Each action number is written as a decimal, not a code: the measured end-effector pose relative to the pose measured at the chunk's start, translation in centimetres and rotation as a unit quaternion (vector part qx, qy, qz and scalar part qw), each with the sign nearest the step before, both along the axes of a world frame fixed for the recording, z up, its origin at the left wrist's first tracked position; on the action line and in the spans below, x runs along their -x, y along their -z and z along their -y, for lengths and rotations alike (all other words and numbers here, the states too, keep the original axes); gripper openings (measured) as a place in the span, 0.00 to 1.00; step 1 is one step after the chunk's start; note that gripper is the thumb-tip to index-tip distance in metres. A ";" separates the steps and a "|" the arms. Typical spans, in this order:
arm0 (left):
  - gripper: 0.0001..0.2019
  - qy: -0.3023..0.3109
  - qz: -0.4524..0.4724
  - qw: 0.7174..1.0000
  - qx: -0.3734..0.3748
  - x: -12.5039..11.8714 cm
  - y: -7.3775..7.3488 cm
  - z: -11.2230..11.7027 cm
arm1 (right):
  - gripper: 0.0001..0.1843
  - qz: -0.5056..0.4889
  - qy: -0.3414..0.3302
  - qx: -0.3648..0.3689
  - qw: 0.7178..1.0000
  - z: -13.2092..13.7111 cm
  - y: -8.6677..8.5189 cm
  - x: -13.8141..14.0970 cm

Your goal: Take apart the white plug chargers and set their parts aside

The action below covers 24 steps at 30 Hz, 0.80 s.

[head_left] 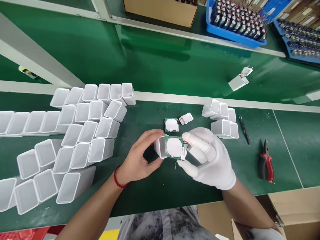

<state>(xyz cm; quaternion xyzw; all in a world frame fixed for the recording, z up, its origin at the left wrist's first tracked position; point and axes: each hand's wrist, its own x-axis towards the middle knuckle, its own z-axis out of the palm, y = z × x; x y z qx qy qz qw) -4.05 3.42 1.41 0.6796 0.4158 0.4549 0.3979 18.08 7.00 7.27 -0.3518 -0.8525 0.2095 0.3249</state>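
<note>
My bare left hand [141,155] is wrapped round a white plastic housing [160,147], lying with its open end toward the right. At that opening, a green circuit board [175,147] with a round white pad is pinched by my gloved right hand [208,156]. A white wired part [197,155] hangs from the board, partly hidden under my right fingers. How far the board sits inside the housing I cannot tell. Just beyond my hands lies another circuit board [171,125], joined by red wires to a small white part [186,118].
Many empty white housings [82,133] stand in rows at left. More housings [221,118] are grouped at right, near black tweezers [244,130] and red-handled pliers [266,163]. A blue tray [236,35] of parts and a cardboard box [161,11] sit on the shelf above.
</note>
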 end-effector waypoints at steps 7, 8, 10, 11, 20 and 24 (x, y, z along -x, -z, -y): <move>0.31 0.022 -0.020 0.999 0.015 -0.1 0.0 0.3 | 0.32 0.076 -0.018 -0.068 0.995 0.5 -0.7 1.0; 0.31 0.024 -0.021 0.999 0.017 -0.1 0.0 0.3 | 0.31 0.081 -0.016 -0.066 0.994 0.5 -0.8 1.1; 0.31 0.029 -0.018 0.999 0.015 -0.1 0.0 0.3 | 0.31 0.090 -0.016 -0.061 0.994 0.5 -1.0 1.2; 0.31 0.031 -0.015 0.999 0.012 -0.1 -0.1 0.3 | 0.32 0.095 -0.018 -0.056 0.994 0.6 -1.0 1.2; 0.30 0.035 -0.014 0.999 0.011 0.0 -0.2 0.3 | 0.38 0.115 -0.033 -0.057 0.991 0.8 -0.8 0.8; 0.32 0.039 -0.013 0.999 0.006 0.0 -0.2 0.3 | 0.36 0.133 -0.028 -0.063 0.989 1.0 -1.1 0.9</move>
